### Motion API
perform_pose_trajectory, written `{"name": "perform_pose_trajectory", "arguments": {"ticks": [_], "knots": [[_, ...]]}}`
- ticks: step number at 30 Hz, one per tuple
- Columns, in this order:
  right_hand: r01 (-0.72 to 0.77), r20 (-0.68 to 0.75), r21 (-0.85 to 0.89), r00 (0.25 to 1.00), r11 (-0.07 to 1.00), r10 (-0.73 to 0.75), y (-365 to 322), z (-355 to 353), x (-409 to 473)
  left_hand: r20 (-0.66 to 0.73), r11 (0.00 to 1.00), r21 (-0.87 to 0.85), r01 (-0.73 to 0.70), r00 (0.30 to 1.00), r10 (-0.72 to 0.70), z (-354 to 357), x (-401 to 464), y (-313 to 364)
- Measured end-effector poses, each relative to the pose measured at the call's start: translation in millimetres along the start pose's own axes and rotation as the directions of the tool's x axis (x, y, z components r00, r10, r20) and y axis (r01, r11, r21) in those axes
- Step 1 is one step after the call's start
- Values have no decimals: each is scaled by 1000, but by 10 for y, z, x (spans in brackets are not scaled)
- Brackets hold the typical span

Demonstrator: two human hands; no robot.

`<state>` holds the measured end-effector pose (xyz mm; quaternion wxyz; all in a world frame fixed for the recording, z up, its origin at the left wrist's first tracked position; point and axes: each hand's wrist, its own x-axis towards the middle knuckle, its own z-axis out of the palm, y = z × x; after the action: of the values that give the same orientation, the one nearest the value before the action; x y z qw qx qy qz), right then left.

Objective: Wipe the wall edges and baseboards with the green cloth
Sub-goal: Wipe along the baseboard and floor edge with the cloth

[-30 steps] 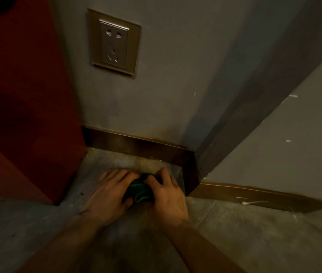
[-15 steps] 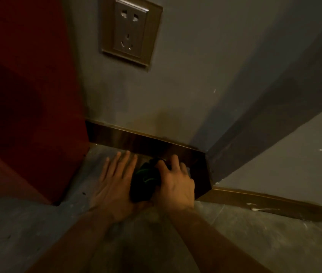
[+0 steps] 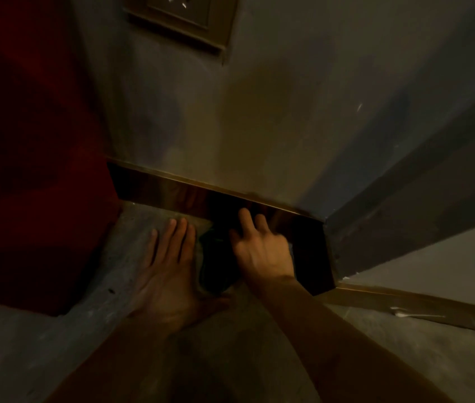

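Note:
The dark green cloth (image 3: 216, 263) lies bunched on the concrete floor at the foot of the shiny brown baseboard (image 3: 166, 193). My right hand (image 3: 259, 248) covers the cloth's right side and presses it toward the baseboard, fingertips touching the board. My left hand (image 3: 169, 263) rests flat on the floor just left of the cloth, fingers spread and pointing at the baseboard. Most of the cloth is hidden under my right palm. The grey wall (image 3: 274, 112) rises above the baseboard and turns an outer corner (image 3: 325, 225) on the right.
A dark red panel (image 3: 32, 141) stands close on the left, meeting the baseboard's left end. A wall socket plate (image 3: 184, 21) sits high on the wall. A second baseboard run (image 3: 405, 306) with white paint specks continues at the lower right.
The view has come closer and tilted down. My right hand pushed the cloth forward against the baseboard, and my left hand let go and flattened on the floor.

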<state>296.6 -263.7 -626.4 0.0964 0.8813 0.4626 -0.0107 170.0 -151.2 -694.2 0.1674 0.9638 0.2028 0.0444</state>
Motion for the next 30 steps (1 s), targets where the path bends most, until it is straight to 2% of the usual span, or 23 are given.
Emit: {"name": "perform_pose_trajectory", "arguments": {"ticks": [5, 15, 19, 22, 26, 30], "knots": [[7, 67, -65, 998, 998, -3, 131, 42, -34, 0, 999, 7, -33, 999, 33, -16, -26, -20], [-249, 141, -97, 955, 964, 261, 230, -76, -254, 62, 999, 47, -7, 998, 4, -62, -27, 8], [-266, 122, -80, 954, 961, 274, 237, -171, -358, 86, 999, 43, 28, 996, -32, -101, -15, 30], [-266, 78, -24, 961, 964, 267, 179, -213, -451, 88, 999, -31, 19, 996, -16, -164, -9, 85], [-288, 19, 128, 957, 949, 288, 96, -242, -616, 72, 980, -186, -72, 994, 87, -218, -40, 193], [-204, -21, 322, 975, 925, 223, 45, -278, -836, 33, 960, -242, -141, 988, 153, -286, -95, 287]]}}
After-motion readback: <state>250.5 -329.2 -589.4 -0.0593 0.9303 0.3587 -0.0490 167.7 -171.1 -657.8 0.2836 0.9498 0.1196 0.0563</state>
